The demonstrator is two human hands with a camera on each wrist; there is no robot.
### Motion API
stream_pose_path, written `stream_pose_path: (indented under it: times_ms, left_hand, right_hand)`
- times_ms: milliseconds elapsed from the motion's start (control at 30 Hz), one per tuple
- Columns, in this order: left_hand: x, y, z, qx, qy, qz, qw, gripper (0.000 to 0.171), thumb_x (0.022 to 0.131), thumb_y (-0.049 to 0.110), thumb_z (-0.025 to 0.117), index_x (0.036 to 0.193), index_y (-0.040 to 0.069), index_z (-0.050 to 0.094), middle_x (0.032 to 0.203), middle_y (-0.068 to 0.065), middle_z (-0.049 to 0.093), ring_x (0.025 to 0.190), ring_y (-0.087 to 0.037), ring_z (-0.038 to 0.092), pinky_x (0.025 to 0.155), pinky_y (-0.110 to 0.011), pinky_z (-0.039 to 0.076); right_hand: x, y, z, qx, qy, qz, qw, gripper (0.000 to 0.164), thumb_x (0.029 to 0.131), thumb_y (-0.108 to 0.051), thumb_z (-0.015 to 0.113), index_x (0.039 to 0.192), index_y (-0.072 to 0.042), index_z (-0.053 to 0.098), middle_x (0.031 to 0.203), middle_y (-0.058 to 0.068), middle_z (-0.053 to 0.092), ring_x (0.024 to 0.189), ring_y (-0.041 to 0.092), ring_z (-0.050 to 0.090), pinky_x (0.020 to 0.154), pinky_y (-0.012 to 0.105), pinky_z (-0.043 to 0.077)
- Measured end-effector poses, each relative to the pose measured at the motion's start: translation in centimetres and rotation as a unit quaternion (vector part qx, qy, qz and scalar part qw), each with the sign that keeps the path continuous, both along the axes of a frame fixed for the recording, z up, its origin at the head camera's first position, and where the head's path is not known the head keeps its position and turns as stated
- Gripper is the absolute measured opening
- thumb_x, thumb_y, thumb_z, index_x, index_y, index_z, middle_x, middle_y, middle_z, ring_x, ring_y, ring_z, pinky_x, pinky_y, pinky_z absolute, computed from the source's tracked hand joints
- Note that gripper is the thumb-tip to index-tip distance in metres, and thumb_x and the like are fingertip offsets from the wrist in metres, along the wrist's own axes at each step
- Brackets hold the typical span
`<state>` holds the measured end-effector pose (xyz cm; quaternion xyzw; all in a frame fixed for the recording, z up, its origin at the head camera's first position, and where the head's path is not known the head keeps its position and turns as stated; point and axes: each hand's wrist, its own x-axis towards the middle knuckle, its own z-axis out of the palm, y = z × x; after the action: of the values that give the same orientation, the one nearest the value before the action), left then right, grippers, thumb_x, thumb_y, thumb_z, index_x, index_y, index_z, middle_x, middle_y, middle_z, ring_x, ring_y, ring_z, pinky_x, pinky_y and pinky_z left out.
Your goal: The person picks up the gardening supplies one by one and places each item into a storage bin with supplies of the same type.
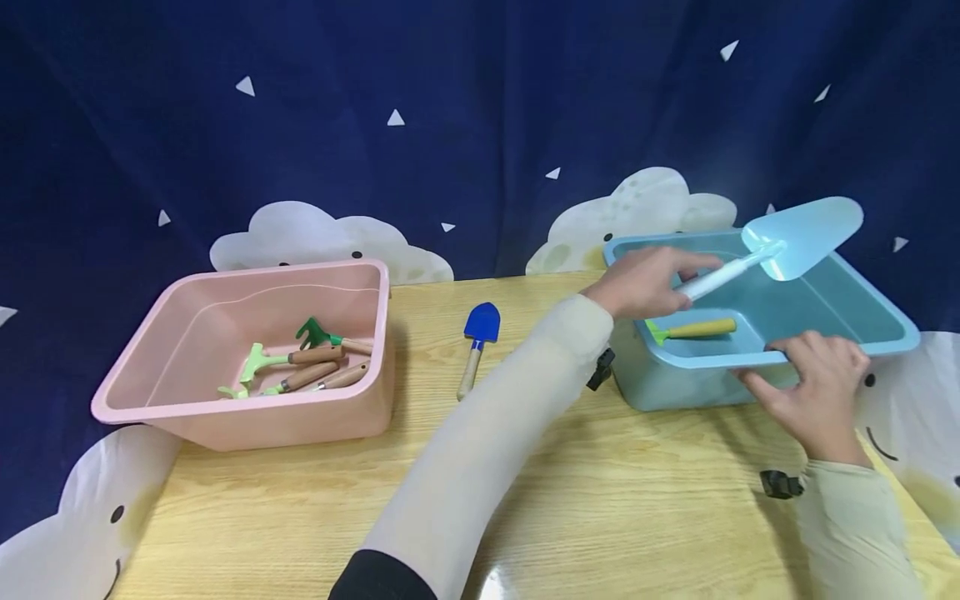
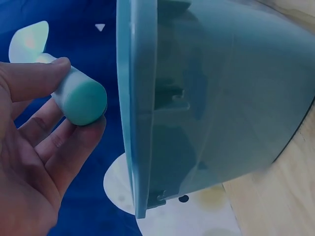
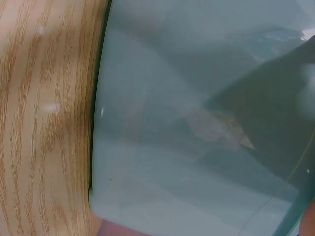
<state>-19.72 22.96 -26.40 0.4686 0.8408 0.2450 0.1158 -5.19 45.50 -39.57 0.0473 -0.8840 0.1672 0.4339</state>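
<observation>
A light blue toy trowel (image 1: 806,237) is held by its handle in my left hand (image 1: 648,279), over the blue bin (image 1: 896,337). Its blade points up and to the right. In the left wrist view, thumb and fingers pinch the handle (image 2: 86,101) close to its rounded end, beside the bin's wall. My right hand (image 1: 817,383) grips the bin's front rim, thumb outside and fingers over the edge. Inside the bin lies a tool with a yellow handle (image 1: 701,328) and a green head. The right wrist view shows mostly the bin's outer wall (image 3: 172,123).
On the wooden table (image 1: 600,517), a small blue shovel (image 1: 482,323) with a wooden handle lies between the bins. To the left stands a pink bin (image 1: 300,421) holding several green garden tools (image 1: 315,355) with wooden handles. A dark blue curtain (image 1: 480,150) hangs behind.
</observation>
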Motion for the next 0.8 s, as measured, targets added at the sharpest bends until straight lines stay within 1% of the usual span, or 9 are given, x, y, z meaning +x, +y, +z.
stream_pose_path:
  times_ms: [167,267,333,467,500,600,700,733,800]
  left_hand:
    - [0.2,0.1,-0.2,0.007,-0.009,-0.002,0.9999,0.056,0.095,0.018,0.062,0.143,0.042,0.048,0.110,0.013,0.062,0.084,-0.005,0.057,0.070,-0.018,0.045]
    - [0.3,0.3,-0.2,0.006,-0.016,0.002,0.9999,0.056,0.095,0.019,0.062,0.144,0.043,0.048,0.111,0.014,0.062,0.083,-0.005,0.058,0.069,-0.018,0.045]
    - [0.3,0.4,-0.2,0.006,-0.018,0.005,0.9998,0.057,0.095,0.020,0.062,0.144,0.043,0.047,0.113,0.014,0.063,0.082,-0.005,0.058,0.068,-0.019,0.045]
    - [0.4,0.6,0.0,0.024,-0.010,0.006,0.9996,0.055,0.096,0.019,0.061,0.145,0.039,0.048,0.118,0.014,0.065,0.085,-0.005,0.058,0.069,-0.018,0.045]
    - [0.4,0.7,0.0,0.033,-0.009,0.007,0.9994,0.054,0.096,0.019,0.060,0.145,0.037,0.048,0.122,0.014,0.065,0.087,-0.004,0.059,0.071,-0.018,0.045]
    - [0.3,0.6,-0.2,0.058,-0.006,0.011,0.9982,0.054,0.098,0.021,0.059,0.149,0.033,0.044,0.139,0.013,0.058,0.107,-0.003,0.060,0.084,-0.015,0.046]
    - [0.1,0.5,-0.6,0.075,-0.006,0.019,0.9970,0.057,0.099,0.025,0.058,0.152,0.029,0.039,0.153,0.011,0.045,0.133,-0.005,0.050,0.103,-0.016,0.042]
    - [0.0,0.4,-0.8,0.079,-0.004,0.020,0.9966,0.057,0.099,0.026,0.058,0.152,0.029,0.038,0.155,0.010,0.043,0.137,-0.006,0.048,0.106,-0.018,0.041]
    - [-0.3,0.2,-1.2,0.090,0.002,0.024,0.9957,0.056,0.099,0.026,0.058,0.151,0.026,0.040,0.155,0.008,0.042,0.137,-0.008,0.048,0.108,-0.018,0.040]
  right_hand:
    - [0.1,0.1,0.0,0.003,-0.012,-0.002,1.000,0.085,0.078,-0.080,0.056,0.086,0.004,0.064,0.080,0.022,0.056,0.085,0.044,0.041,0.101,0.044,0.015]
    - [0.1,0.1,0.0,0.003,-0.010,-0.001,1.000,0.084,0.078,-0.080,0.056,0.086,0.004,0.063,0.079,0.022,0.056,0.084,0.043,0.041,0.098,0.047,0.016]
    - [0.1,0.2,0.1,0.004,-0.008,0.001,1.000,0.084,0.079,-0.079,0.056,0.085,0.004,0.063,0.079,0.021,0.056,0.083,0.042,0.041,0.098,0.046,0.016]
    - [0.0,0.2,0.1,0.007,-0.009,0.003,1.000,0.082,0.079,-0.078,0.057,0.085,0.004,0.063,0.078,0.021,0.056,0.082,0.042,0.041,0.095,0.049,0.018]
    - [-0.1,0.2,0.1,0.005,-0.006,0.003,1.000,0.082,0.079,-0.078,0.057,0.085,0.004,0.063,0.078,0.020,0.056,0.082,0.042,0.041,0.096,0.049,0.018]
    - [-0.1,0.2,-0.1,0.008,-0.010,0.001,1.000,0.081,0.080,-0.077,0.057,0.085,0.003,0.063,0.078,0.020,0.057,0.082,0.043,0.042,0.095,0.052,0.018]
    - [0.0,0.2,-0.1,0.008,-0.011,-0.001,1.000,0.081,0.080,-0.077,0.057,0.084,0.004,0.063,0.077,0.021,0.057,0.082,0.044,0.042,0.094,0.056,0.019]
    - [0.1,0.2,-0.1,0.009,-0.014,-0.004,1.000,0.081,0.080,-0.078,0.056,0.085,0.004,0.063,0.078,0.021,0.057,0.082,0.044,0.042,0.093,0.059,0.019]
    - [0.2,0.3,0.0,0.008,-0.017,-0.007,1.000,0.082,0.080,-0.078,0.056,0.085,0.003,0.062,0.078,0.022,0.056,0.083,0.044,0.041,0.094,0.062,0.018]
